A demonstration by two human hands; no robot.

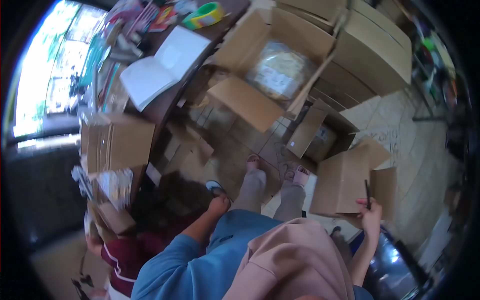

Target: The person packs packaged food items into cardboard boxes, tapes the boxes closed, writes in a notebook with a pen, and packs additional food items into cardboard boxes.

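Note:
My right hand [370, 214] is closed around a thin dark stick, perhaps a pen [368, 192], which points upward. Directly beside that hand is an open cardboard box [341, 184] with its flaps spread. My left hand [219, 205] hangs by my left thigh, its fingers turned away from view. Ahead on the floor side stands a larger open carton [246, 46]. Inside it lies a clear plastic bag of pale contents [281, 70] with a white label. A smaller open box [314, 131] sits between the two, holding a wrapped item.
On the dark table [165, 102] to the left lie an open notebook [165, 62] and a green-yellow tape roll [205, 16]. A closed carton [117, 142] is at its near end. Stacked boxes [372, 47] stand ahead right. A person in a maroon shirt [135, 250] is at lower left.

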